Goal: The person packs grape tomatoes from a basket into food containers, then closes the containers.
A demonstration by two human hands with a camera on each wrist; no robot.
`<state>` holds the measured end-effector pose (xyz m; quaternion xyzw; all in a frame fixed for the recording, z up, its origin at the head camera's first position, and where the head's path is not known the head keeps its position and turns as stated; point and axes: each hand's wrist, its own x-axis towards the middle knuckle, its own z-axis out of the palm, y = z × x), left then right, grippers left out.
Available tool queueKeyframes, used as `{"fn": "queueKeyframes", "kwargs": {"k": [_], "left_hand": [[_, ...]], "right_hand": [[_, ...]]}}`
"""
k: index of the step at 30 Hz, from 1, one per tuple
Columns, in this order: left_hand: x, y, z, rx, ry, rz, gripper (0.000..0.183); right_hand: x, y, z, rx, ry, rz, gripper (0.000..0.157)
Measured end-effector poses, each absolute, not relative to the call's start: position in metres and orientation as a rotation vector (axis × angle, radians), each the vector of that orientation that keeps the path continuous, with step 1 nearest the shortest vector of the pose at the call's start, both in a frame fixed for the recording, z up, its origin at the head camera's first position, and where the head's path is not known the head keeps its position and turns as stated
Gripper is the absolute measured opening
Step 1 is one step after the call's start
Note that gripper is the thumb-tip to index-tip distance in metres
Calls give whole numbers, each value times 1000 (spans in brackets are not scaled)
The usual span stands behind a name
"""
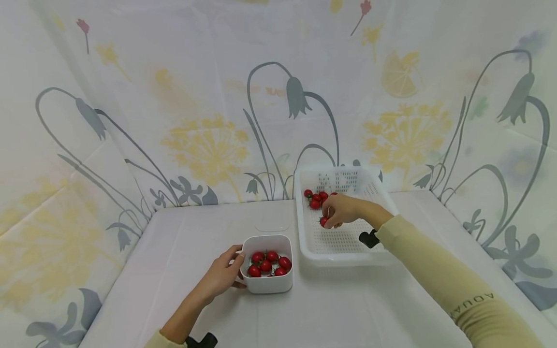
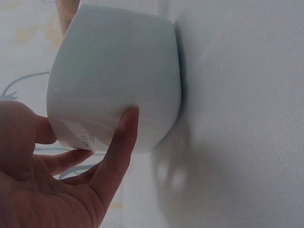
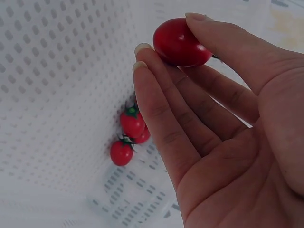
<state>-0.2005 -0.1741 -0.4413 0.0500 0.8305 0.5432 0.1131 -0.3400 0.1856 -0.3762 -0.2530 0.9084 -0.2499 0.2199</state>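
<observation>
In the head view my left hand [image 1: 224, 274] holds the left side of a small white container [image 1: 271, 286], thumb at the rim. Its fingertips press the outer wall of the container [image 2: 114, 61] in the left wrist view. Several red cherry tomatoes [image 1: 265, 266] lie inside. Over a white perforated basket [image 1: 304, 232] my right hand [image 1: 345, 210] pinches one cherry tomato [image 3: 178, 42] between thumb and fingers. Further cherry tomatoes [image 3: 132, 122] with green stems lie on the basket floor beyond that hand [image 3: 228, 118], partly hidden by its fingers.
The basket stands right of the container, near the back of the white-covered table [image 1: 174, 241]. Behind rises a floral-printed cloth [image 1: 209, 96]. A faint clear outline, perhaps a lid [image 1: 271, 227], lies behind the container.
</observation>
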Motion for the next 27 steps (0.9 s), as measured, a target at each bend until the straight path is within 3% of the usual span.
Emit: {"fn": "queueKeyframes", "kwargs": {"k": [27], "left_hand": [[-200, -174, -441, 138, 2443, 1590, 43]], "right_hand": [[-322, 161, -366, -779, 2484, -779, 18]]}}
